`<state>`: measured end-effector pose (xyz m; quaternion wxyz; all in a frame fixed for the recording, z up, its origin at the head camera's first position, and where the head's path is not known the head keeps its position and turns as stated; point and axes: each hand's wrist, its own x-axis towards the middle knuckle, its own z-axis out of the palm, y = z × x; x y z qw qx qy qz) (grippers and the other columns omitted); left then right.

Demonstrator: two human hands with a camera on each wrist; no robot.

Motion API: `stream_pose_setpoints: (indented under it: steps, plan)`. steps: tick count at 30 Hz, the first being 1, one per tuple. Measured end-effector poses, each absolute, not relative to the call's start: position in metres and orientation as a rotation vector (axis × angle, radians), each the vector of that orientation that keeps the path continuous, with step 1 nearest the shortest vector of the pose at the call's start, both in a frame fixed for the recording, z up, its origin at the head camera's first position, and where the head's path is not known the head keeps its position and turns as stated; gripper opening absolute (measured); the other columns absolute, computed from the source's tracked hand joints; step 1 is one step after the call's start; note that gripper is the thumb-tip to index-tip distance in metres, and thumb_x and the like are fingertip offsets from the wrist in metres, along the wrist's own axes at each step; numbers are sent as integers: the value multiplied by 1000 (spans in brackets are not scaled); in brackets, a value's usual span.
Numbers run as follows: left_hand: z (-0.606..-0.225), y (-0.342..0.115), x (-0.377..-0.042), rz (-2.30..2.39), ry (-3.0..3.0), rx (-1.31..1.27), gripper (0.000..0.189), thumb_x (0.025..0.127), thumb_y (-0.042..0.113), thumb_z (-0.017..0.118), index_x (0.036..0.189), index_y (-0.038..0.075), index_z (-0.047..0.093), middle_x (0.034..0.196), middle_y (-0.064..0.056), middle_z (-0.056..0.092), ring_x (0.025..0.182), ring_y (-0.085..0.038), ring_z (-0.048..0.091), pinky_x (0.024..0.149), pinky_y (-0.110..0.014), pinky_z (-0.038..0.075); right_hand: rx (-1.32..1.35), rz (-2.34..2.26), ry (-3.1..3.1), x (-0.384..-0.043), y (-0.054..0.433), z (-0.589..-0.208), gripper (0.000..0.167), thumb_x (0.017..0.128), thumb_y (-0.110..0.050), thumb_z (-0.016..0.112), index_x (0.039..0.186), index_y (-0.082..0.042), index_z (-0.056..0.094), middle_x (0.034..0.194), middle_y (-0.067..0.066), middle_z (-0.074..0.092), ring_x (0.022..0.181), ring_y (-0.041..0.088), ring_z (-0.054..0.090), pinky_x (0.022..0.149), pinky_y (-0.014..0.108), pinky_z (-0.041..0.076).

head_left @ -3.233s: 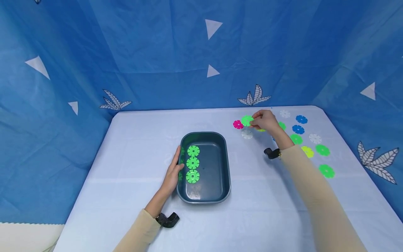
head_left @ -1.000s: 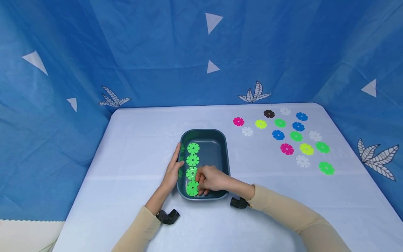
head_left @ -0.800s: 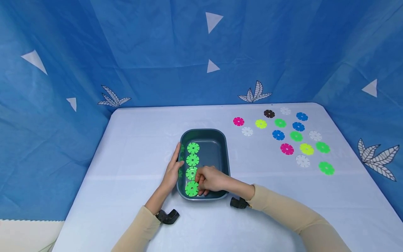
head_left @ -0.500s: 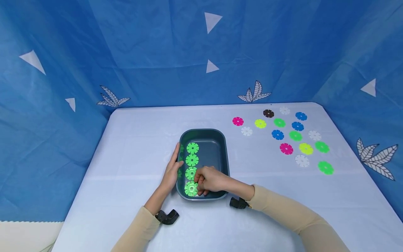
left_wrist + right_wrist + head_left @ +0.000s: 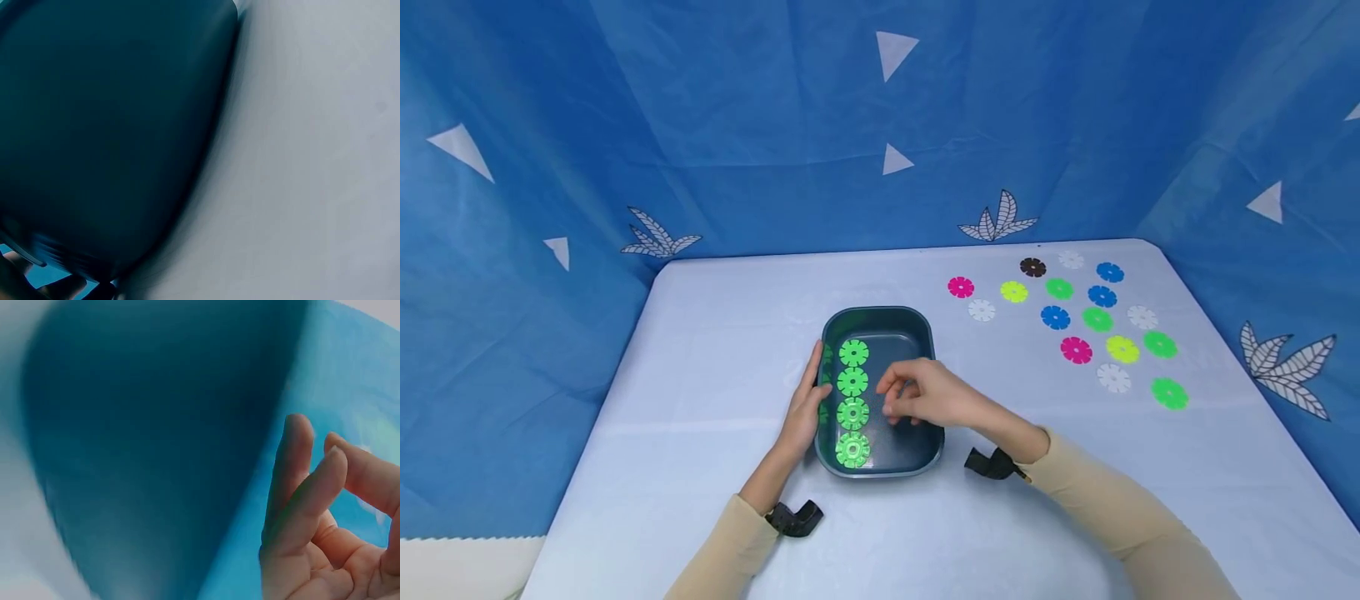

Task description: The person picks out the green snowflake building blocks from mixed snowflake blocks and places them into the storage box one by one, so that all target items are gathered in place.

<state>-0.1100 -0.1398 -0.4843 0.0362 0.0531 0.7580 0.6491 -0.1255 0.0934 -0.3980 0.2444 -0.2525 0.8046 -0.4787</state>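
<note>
Currently: left hand (image 5: pixel 802 415) grips dark tray (image 5: pixel 898 454) at left wall, thumb over rim | right hand (image 5: pixel 928 393) above dark tray, fingers loosely bent | four green notched discs (image 5: pixel 852 382) lined up inside, along left side.

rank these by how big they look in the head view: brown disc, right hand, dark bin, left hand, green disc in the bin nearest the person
1. Dark bin
2. Right hand and left hand, too alike to rank
3. Nearest green disc
4. Brown disc, though it lies farther away, so true size is unsure
</note>
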Motion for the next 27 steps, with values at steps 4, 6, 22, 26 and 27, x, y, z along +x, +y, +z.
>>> stream_pose_setpoints:
  steps: [4,6,22,26,27]
  plan:
    - [-485,-140,-110,1990,2338,167,64,100,8,31,159,22,10,166,1,5,153,-21,0,124,-50,1,-516,-1292,2352,-149,129,-387,24,90,-11,69,111,0,64,92,11,65,80,25,70,61,32,55]
    - [-486,-141,-110,1990,2341,165,64,100,8,31,159,22,10,166,1,5,153,-21,0,124,-50,1,-377,-1248,2460,-166,151,-385,26,90,-12,68,114,-1,63,96,12,64,83,26,70,66,34,56]
    - [-487,-140,-109,1988,2350,166,64,100,7,30,159,21,10,166,0,5,154,-22,0,123,-51,1,520,-1181,2639,-292,334,-404,66,92,-36,66,143,-1,43,135,27,50,118,38,56,93,43,52]
    - [-489,-139,-109,1997,2338,171,64,100,7,31,159,22,10,166,0,5,153,-23,-1,123,-51,0,610,-1139,2594,-301,347,-420,64,91,-32,66,140,1,43,133,28,50,105,33,57,69,29,50]
    - [-489,-139,-109,1996,2338,170,64,100,7,31,159,22,10,166,0,5,153,-23,-1,123,-51,0,622,-1132,2588,-302,349,-424,63,91,-31,67,140,1,43,133,27,49,103,30,57,67,28,49]
